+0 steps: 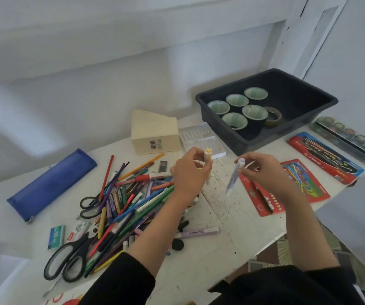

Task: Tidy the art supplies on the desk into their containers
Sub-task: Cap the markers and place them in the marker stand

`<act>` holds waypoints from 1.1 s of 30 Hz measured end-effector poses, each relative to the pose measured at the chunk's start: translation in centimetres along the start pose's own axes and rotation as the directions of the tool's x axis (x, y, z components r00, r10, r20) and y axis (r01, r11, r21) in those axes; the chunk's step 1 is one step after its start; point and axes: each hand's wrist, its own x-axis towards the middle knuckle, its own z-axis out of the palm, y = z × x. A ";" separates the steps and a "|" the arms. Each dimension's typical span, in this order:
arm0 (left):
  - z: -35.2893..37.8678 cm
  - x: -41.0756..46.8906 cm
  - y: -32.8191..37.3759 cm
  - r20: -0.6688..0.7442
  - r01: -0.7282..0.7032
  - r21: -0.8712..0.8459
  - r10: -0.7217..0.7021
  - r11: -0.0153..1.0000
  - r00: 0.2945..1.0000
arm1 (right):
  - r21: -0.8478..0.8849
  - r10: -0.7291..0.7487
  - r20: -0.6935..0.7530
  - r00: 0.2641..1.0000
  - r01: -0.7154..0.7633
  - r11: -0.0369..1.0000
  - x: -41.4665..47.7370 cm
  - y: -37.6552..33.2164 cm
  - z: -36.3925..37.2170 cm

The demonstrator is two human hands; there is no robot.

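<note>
A pen pile (128, 201) lies left of the fingers, with a dark bin (322, 100) beyond them. The left hand (188, 175) grips a yellow marker (208, 159); the right hand (263, 172) pinches a lilac marker (232, 183).

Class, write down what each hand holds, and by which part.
The left hand grips a yellow marker around its middle. The right hand pinches a purple marker near its upper end.

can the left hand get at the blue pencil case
Probably, in reach: the blue pencil case lies uncovered beyond the pen pile. But the left hand grips a yellow-capped marker, so it would need to drop that first.
</note>
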 end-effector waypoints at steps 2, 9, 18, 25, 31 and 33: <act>-1.4 -0.1 0.7 -0.078 -0.042 -0.048 0.038 0.998 0.996 | -0.007 -0.036 -0.003 0.999 0.036 0.999 0.6 -0.9 0.3; -7.6 -0.8 0.9 -0.238 -0.093 -0.112 0.064 0.989 0.969 | 0.328 -0.215 0.068 0.974 0.181 0.927 1.8 -6.2 2.3; -16.7 -4.2 -0.5 -0.501 -0.023 -0.067 -0.014 0.997 0.865 | 0.566 -0.412 0.166 0.896 0.256 0.784 2.4 -14.4 9.7; -23.0 -9.3 -0.6 -0.729 -0.032 0.054 0.061 0.998 0.681 | 0.670 -0.598 0.226 0.769 0.323 0.669 1.5 -20.9 14.7; -27.6 -15.3 -0.6 -0.901 0.003 0.086 0.077 0.996 0.426 | 0.765 -0.801 0.227 0.555 0.408 0.499 -2.4 -26.8 18.7; -28.5 -17.1 -1.0 -0.939 0.001 0.078 0.073 0.997 0.335 | 0.754 -0.864 0.212 0.456 0.487 0.441 -3.8 -28.0 20.0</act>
